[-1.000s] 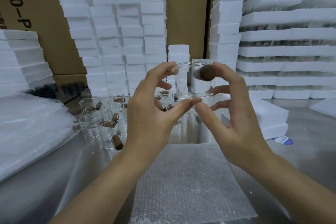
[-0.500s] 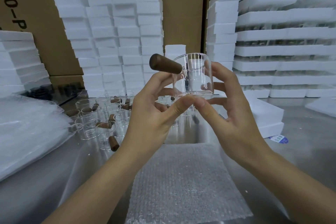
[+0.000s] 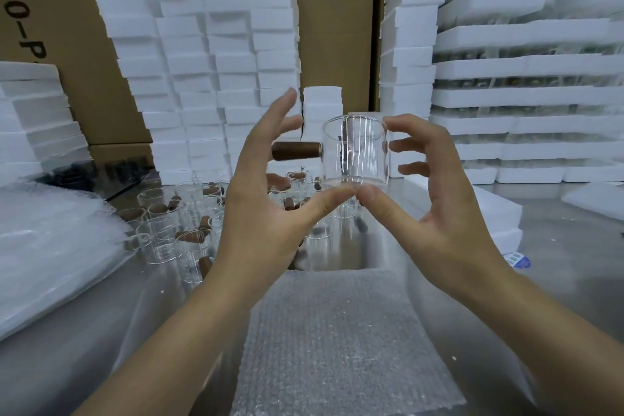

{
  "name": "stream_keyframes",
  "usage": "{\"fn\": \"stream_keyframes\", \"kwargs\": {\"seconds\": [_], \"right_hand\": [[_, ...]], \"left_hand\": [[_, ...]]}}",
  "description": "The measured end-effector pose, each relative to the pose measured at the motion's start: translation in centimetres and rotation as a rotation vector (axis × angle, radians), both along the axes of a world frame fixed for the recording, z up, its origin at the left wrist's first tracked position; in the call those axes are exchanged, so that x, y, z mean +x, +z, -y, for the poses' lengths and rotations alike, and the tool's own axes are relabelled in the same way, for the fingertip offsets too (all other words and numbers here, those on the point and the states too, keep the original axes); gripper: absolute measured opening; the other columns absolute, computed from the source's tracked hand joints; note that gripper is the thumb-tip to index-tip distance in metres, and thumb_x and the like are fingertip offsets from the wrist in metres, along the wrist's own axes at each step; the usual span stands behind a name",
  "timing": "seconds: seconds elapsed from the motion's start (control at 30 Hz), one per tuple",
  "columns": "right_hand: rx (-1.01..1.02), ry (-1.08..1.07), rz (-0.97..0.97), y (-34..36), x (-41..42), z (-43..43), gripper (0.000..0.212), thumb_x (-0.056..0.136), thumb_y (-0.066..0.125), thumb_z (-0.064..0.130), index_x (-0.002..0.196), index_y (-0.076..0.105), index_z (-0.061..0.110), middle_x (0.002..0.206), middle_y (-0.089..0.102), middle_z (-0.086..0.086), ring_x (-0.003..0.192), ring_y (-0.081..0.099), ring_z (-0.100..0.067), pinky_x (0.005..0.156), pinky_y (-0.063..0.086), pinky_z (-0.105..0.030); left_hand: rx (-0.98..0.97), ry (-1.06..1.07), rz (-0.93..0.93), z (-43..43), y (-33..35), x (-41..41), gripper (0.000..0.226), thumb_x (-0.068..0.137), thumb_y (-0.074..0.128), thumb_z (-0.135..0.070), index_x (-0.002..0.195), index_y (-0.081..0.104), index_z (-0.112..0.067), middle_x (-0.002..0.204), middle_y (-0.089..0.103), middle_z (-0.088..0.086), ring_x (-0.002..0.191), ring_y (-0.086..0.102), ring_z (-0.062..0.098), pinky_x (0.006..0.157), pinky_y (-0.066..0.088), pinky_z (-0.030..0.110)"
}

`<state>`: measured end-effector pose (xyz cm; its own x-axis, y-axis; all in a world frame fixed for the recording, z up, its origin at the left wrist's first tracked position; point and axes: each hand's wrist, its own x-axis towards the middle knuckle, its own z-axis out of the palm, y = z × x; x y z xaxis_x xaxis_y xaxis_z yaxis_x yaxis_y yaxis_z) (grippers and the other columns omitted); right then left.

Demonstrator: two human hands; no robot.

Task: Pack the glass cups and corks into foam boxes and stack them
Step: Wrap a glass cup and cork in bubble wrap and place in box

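A clear glass cup (image 3: pixel 354 152) stands upright in mid-air at the centre of the head view. A brown cork (image 3: pixel 297 151) sticks out level from its left side. My right hand (image 3: pixel 439 206) holds the cup, thumb under the base and index finger at the rim. My left hand (image 3: pixel 260 213) has its thumb tip against the base, and its fingers are spread straight, off the glass, around the cork. Several more glass cups and corks (image 3: pixel 189 213) stand loose on the metal table below. White foam boxes (image 3: pixel 209 61) are stacked behind them.
A bubble wrap sheet (image 3: pixel 337 331) lies on the table right in front of me. A plastic-wrapped bundle (image 3: pixel 50 246) fills the left side. Packed foam trays (image 3: pixel 523 94) are stacked at the right, with a foam box (image 3: pixel 499 213) lying before them. Cardboard cartons (image 3: pixel 337 10) close off the back.
The cup has been turned, so the cork moved from the right side, over the top left, to level on the left. My left fingers have lifted off the glass and spread.
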<state>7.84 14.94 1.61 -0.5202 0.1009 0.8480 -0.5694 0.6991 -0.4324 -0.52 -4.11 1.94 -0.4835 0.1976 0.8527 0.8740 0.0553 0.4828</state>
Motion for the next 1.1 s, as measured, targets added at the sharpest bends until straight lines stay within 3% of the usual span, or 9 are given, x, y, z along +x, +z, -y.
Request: {"fn": "stream_keyframes", "kwargs": {"seconds": [0.13,0.27,0.47,0.63,0.77,0.83,0.93,1.1], "right_hand": [[0.089,-0.02,0.023,0.2,0.0,-0.2,0.059,0.095,0.072,0.038,0.147,0.047,0.029,0.14,0.055,0.017,0.135,0.052,-0.016,0.108,0.04,-0.02],[0.211,-0.066,-0.004,0.2,-0.1,-0.3,0.06,0.094,0.074,0.034,0.148,0.048,0.025,0.141,0.052,0.019,0.135,0.049,-0.006,0.111,0.034,-0.015],[0.316,-0.001,-0.045,0.0,-0.1,0.5,0.064,0.091,0.078,0.011,0.15,0.052,0.017,0.148,0.055,0.01,0.141,0.048,-0.012,0.118,0.037,-0.032],[0.238,0.134,-0.048,-0.5,0.0,1.3,0.059,0.096,0.067,0.01,0.152,0.05,0.018,0.152,0.054,0.008,0.146,0.048,-0.021,0.118,0.039,-0.036],[0.047,0.002,0.106,-0.9,-0.7,-0.4,0.047,0.105,0.052,0.027,0.152,0.051,0.032,0.149,0.055,0.021,0.142,0.049,-0.004,0.114,0.043,-0.029],[0.034,-0.008,0.26,-1.3,-1.2,-1.4,0.04,0.108,0.048,0.036,0.146,0.057,0.036,0.143,0.059,0.025,0.134,0.053,0.003,0.113,0.046,-0.031],[0.089,0.039,0.359,-2.1,-1.7,-1.9,0.027,0.112,0.051,0.032,0.134,0.066,0.036,0.13,0.069,0.023,0.124,0.062,-0.004,0.105,0.052,-0.038],[0.069,0.15,0.381,-2.4,-2.0,-1.1,0.025,0.11,0.051,0.044,0.131,0.066,0.046,0.131,0.068,0.026,0.122,0.064,-0.003,0.092,0.053,-0.022]], "left_hand": [[-0.089,-0.032,0.011,0.1,-0.7,-0.4,0.086,0.085,0.087,-0.049,0.159,0.043,-0.046,0.137,0.064,-0.021,0.131,0.061,0.008,0.102,0.054,0.03],[-0.175,0.029,-0.01,0.0,-1.0,-0.7,0.076,0.086,0.081,-0.055,0.154,0.05,-0.046,0.135,0.064,-0.026,0.135,0.056,0.012,0.105,0.046,0.023],[-0.21,0.043,0.017,-0.4,-1.2,-0.9,0.064,0.081,0.089,-0.046,0.136,0.057,-0.049,0.129,0.066,-0.026,0.131,0.058,0.004,0.1,0.04,0.008],[-0.222,-0.025,0.189,-0.6,-1.1,-1.0,0.064,0.078,0.094,-0.033,0.133,0.063,-0.045,0.129,0.069,-0.025,0.129,0.061,0.003,0.098,0.05,0.034],[-0.169,-0.146,0.341,-0.1,-0.4,-1.2,0.062,0.079,0.096,-0.028,0.132,0.065,-0.039,0.13,0.072,-0.018,0.124,0.068,0.009,0.1,0.058,0.048],[-0.141,-0.24,0.424,0.0,-0.3,-1.2,0.07,0.075,0.097,-0.023,0.135,0.063,-0.034,0.129,0.075,-0.012,0.119,0.073,0.014,0.098,0.063,0.046],[-0.144,-0.337,0.493,0.2,-0.4,-1.4,0.074,0.074,0.097,-0.023,0.138,0.061,-0.033,0.128,0.076,-0.009,0.114,0.076,0.018,0.094,0.064,0.041],[-0.192,-0.435,0.564,0.0,-0.8,-1.8,0.077,0.079,0.093,-0.031,0.145,0.054,-0.035,0.131,0.077,-0.006,0.129,0.069,0.018,0.111,0.049,0.047]]}}
